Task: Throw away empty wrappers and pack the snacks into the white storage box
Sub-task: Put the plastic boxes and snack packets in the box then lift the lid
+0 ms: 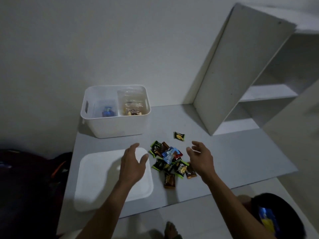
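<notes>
A pile of small snack packets (170, 160) in green, brown and blue lies on the grey board (233, 157). One green packet (179, 136) lies apart, further back. The white storage box (114, 125) stands at the back left, holding a clear bag of snacks (132, 104) and a blue item (107, 111). Its white lid (96, 180) lies flat in front. My left hand (133, 161) hovers open over the lid's right edge, left of the pile. My right hand (200, 156) hovers open just right of the pile, fingers relaxed, holding nothing.
A white shelf unit (241, 69) leans at the back right. A black bin (276, 216) with a blue and yellow wrapper inside sits at the lower right. Dark bags (34, 178) lie to the left. A foot (170, 229) shows at the bottom.
</notes>
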Demonstrator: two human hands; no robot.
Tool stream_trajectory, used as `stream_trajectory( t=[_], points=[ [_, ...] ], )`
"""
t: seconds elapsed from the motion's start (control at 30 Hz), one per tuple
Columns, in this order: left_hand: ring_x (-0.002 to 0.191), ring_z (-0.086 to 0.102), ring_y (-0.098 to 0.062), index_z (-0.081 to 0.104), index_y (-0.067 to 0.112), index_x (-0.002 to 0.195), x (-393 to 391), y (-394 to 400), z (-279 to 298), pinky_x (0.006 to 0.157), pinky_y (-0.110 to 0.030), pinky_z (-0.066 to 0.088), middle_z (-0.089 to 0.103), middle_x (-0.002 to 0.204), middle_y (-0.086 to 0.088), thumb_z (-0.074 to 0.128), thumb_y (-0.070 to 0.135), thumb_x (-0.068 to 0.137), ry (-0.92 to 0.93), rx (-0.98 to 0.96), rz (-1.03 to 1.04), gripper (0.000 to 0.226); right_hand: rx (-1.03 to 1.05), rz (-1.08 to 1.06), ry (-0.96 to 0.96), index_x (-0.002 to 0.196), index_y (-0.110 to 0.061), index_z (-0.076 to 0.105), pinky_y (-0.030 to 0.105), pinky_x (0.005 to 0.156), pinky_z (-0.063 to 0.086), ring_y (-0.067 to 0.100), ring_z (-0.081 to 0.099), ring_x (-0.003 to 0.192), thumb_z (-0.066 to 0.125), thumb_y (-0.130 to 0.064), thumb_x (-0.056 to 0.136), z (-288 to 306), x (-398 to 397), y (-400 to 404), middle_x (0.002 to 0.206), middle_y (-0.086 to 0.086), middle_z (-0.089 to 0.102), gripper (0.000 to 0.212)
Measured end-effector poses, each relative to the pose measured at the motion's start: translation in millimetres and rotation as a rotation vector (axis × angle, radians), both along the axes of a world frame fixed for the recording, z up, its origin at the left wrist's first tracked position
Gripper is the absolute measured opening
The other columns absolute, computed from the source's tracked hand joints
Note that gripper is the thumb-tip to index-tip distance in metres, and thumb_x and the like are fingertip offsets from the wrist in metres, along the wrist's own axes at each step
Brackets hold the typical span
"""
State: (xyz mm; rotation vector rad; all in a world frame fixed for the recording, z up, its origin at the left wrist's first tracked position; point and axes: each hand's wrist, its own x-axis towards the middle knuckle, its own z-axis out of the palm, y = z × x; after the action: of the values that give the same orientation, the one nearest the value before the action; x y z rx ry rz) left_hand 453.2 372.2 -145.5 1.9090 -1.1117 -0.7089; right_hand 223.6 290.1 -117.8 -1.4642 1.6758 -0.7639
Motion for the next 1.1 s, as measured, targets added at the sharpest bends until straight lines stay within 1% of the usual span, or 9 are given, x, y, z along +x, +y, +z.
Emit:
stream_trajectory(
  t=[0.07, 0.2, 0.33, 0.5, 0.67, 0.8, 0.87, 0.97, 1.1],
  points=[
    [0.131, 0.044, -0.024, 0.044, 0.014, 0.141, -26.9, 2.6, -16.5, 0.107, -0.029, 0.032, 0.047, 0.142, -0.008, 0.064, 0.033, 0.091, -0.013, -0.007, -0.020, 0.057, -0.027, 0.001, 0.060, 0.135, -0.019, 0.053, 0.035, 0.092, 0.051, 0.021, 0.059, 0.114, 0.063, -0.035, 0.094, -21.3, -15.8, 4.3, 0.134, 0.007, 0.059, 0.045],
    [0.143, 0.028, -0.024, 0.035, 0.018, 0.147, -79.1, -3.1, -52.8, 0.114, -0.037, 0.026, 0.035, 0.154, -0.008, 0.050, 0.046, 0.094, -0.081, 0.048, -0.018, 0.062, -0.055, 0.103, 0.179, 0.145, -0.015, 0.044, 0.036, 0.110, 0.034, 0.026, 0.042, 0.136, 0.056, -0.039, 0.097, -68.1, -37.3, 4.1, 0.149, 0.011, 0.045, 0.055],
    [0.144, 0.024, -0.027, 0.035, 0.020, 0.148, -125.1, -13.5, -91.1, 0.114, -0.042, 0.027, 0.031, 0.155, -0.012, 0.033, 0.056, 0.095, -0.151, 0.102, 0.035, 0.063, -0.046, 0.265, 0.299, 0.152, -0.025, 0.029, 0.042, 0.117, 0.024, 0.024, 0.022, 0.147, 0.044, -0.048, 0.097, -117.5, -47.6, -5.7, 0.160, 0.007, 0.028, 0.062],
    [0.136, 0.036, -0.036, 0.038, 0.009, 0.143, -162.7, -38.6, -132.4, 0.105, -0.052, 0.040, 0.038, 0.147, -0.017, 0.039, 0.031, 0.100, -0.324, 0.109, 0.110, 0.049, -0.123, 0.465, 0.440, 0.155, -0.034, 0.014, 0.053, 0.115, 0.028, 0.028, 0.012, 0.151, 0.030, -0.055, 0.099, -162.9, -51.1, -35.5, 0.164, 0.004, 0.013, 0.062],
    [0.148, 0.010, -0.035, 0.038, 0.008, 0.146, -163.0, -58.1, -184.0, 0.121, -0.045, 0.006, 0.020, 0.160, -0.014, -0.004, 0.038, 0.100, -0.574, 0.352, 0.026, 0.069, -0.275, 0.715, 0.560, 0.156, -0.033, 0.016, 0.055, 0.110, 0.032, 0.032, 0.017, 0.150, 0.030, -0.055, 0.100, -201.3, -46.0, -64.6, 0.165, 0.001, 0.015, 0.061],
    [0.147, 0.018, -0.035, 0.032, 0.015, 0.150, -168.7, -68.2, -192.7, 0.118, -0.051, 0.018, 0.028, 0.157, -0.014, 0.006, 0.043, 0.103, -0.599, 0.375, 0.079, 0.061, -0.304, 0.753, 0.596, 0.154, -0.033, 0.026, 0.055, 0.112, 0.030, 0.028, 0.025, 0.148, 0.028, -0.058, 0.100, -222.6, -49.4, -68.0, 0.161, -0.002, 0.027, 0.059],
    [0.146, 0.018, -0.034, 0.037, 0.019, 0.148, -169.9, -72.0, -195.7, 0.116, -0.052, 0.020, 0.030, 0.156, -0.012, 0.012, 0.043, 0.104, -0.659, 0.418, 0.058, 0.057, -0.341, 0.702, 0.597, 0.148, -0.028, 0.041, 0.053, 0.109, 0.033, 0.028, 0.033, 0.145, 0.037, -0.053, 0.100, -226.5, -57.1, -69.9, 0.155, -0.001, 0.039, 0.055],
    [0.140, 0.029, -0.038, 0.045, 0.020, 0.144, -176.0, -76.4, -195.6, 0.110, -0.054, 0.031, 0.042, 0.147, -0.017, 0.030, 0.042, 0.101, -0.643, 0.326, 0.135, 0.050, -0.405, 0.605, 0.594, 0.135, -0.021, 0.057, 0.049, 0.107, 0.036, 0.026, 0.041, 0.139, 0.047, -0.049, 0.098, -230.9, -73.7, -75.4, 0.143, 0.000, 0.055, 0.048],
    [0.136, 0.034, -0.039, 0.052, 0.019, 0.138, -179.2, -76.6, -201.2, 0.109, -0.052, 0.032, 0.048, 0.140, -0.018, 0.040, 0.038, 0.101, -0.728, 0.242, 0.133, 0.044, -0.436, 0.516, 0.544, 0.133, -0.019, 0.057, 0.049, 0.105, 0.037, 0.026, 0.043, 0.136, 0.049, -0.047, 0.098, -232.7, -86.0, -81.8, 0.142, 0.003, 0.055, 0.046]
  ],
)
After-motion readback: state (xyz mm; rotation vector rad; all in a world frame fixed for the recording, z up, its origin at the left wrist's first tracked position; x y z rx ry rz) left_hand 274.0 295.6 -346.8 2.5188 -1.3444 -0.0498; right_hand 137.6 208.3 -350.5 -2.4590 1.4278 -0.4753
